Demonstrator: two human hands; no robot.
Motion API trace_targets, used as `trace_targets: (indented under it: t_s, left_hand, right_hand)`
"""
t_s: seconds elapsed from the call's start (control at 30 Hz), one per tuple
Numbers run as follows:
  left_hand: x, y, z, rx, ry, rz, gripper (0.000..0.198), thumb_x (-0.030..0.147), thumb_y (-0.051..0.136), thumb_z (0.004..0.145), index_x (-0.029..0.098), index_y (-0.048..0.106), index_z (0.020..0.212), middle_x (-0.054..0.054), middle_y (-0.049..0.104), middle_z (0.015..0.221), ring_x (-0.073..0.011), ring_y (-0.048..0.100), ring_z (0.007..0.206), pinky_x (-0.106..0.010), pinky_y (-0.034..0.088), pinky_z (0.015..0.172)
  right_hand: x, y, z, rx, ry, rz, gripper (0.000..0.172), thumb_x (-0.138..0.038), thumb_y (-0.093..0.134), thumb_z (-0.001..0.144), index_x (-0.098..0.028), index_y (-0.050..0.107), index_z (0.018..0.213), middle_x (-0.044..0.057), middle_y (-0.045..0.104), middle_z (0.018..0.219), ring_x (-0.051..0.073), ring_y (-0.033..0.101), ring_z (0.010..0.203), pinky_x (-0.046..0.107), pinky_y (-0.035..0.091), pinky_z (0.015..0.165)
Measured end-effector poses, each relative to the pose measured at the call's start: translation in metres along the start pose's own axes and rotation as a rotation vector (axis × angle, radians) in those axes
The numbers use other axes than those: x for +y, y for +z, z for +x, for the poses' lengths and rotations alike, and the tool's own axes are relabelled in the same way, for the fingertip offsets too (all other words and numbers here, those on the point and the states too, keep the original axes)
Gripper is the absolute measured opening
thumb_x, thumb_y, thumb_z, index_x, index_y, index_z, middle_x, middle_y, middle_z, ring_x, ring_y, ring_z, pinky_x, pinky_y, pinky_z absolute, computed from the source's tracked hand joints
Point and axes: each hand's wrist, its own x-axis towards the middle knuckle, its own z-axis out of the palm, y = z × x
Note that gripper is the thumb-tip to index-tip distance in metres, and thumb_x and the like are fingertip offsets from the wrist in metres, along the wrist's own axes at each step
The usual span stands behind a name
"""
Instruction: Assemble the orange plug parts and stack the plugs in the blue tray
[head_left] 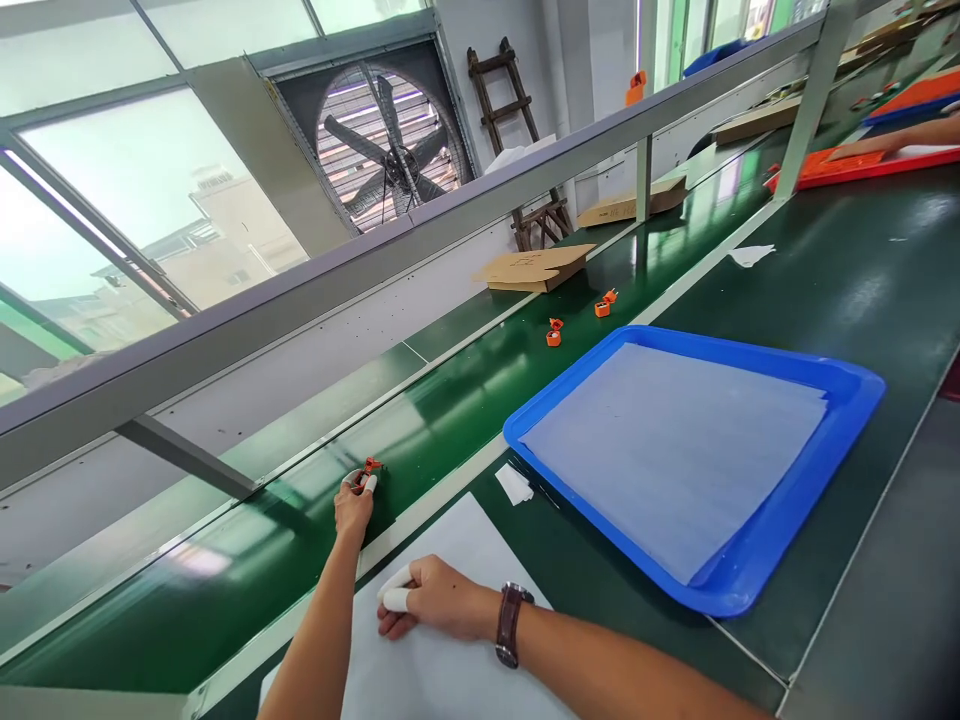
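My left hand [354, 503] reaches out over the green conveyor belt [225, 590] and pinches a small orange part [370, 466] between fingertips in white finger cots. My right hand [431, 600], with a brown watch on the wrist, rests in a loose fist on a white sheet [450, 680] at the table's near edge. Its fingertips also wear white cots, and nothing shows inside it. Two more small orange parts [553, 333] [604, 303] lie farther along the belt.
A blue tray [750, 590] lined with white paper sits to the right on the dark table. Flat cardboard boxes [536, 268] lie across the belt. A white scrap [514, 483] lies by the tray. A co-worker's arm [892, 138] rests on an orange tray far right.
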Motion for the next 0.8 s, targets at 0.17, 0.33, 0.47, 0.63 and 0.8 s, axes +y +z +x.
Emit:
trace_targets:
  t_s: [0.17,0.33,0.47,0.63,0.8]
  left_hand:
    - [0.003,-0.026,-0.041,-0.086,-0.036,-0.268,0.043,0.041,0.073,0.077,0.014,0.062,0.108,-0.008,0.069,0.098,-0.0218,0.066,0.089,-0.029,0.050,0.070]
    - [-0.006,-0.068,-0.134,-0.302,-0.017,-0.541,0.057,0.041,0.081,0.072,0.018,0.061,0.120,-0.009,0.069,0.106,-0.0149,0.063,0.075,-0.023,0.046,0.056]
    - [-0.021,-0.096,-0.201,-0.475,-0.056,-0.556,0.063,0.034,0.083,0.072,0.018,0.060,0.129,-0.007,0.069,0.097,-0.0158,0.062,0.073,-0.023,0.044,0.053]
    - [-0.040,-0.106,-0.234,-0.491,-0.115,-0.608,0.047,0.038,0.074,0.083,0.018,0.061,0.123,-0.011,0.068,0.115,-0.0245,0.066,0.102,-0.033,0.055,0.079]
    - [-0.056,-0.102,-0.239,-0.327,-0.012,-0.562,0.034,0.035,0.074,0.081,0.018,0.063,0.109,-0.010,0.067,0.116,-0.0255,0.067,0.103,-0.041,0.058,0.088]
  right_hand:
    - [-0.003,0.001,0.001,0.059,0.022,0.059,0.027,-0.031,0.076,0.079,-0.009,0.063,0.068,0.009,0.066,0.072,0.021,0.070,0.069,0.034,0.058,0.069]
    - [-0.003,-0.003,0.005,0.120,0.003,0.139,0.035,-0.045,0.052,0.097,-0.013,0.060,0.086,0.007,0.065,0.077,0.016,0.067,0.064,0.033,0.058,0.065]
    - [-0.005,-0.004,-0.002,0.045,-0.018,0.092,0.038,-0.047,0.061,0.091,-0.011,0.065,0.081,0.006,0.065,0.074,0.012,0.057,0.056,0.025,0.050,0.053]
    - [-0.003,0.003,-0.018,-0.052,-0.088,-0.069,0.024,-0.029,0.082,0.073,-0.013,0.071,0.086,0.004,0.069,0.078,0.013,0.059,0.062,0.023,0.046,0.053]
    - [0.008,0.018,-0.031,-0.061,-0.213,-0.274,0.038,-0.028,0.081,0.074,-0.014,0.067,0.106,0.005,0.071,0.084,0.017,0.065,0.067,0.030,0.052,0.059]
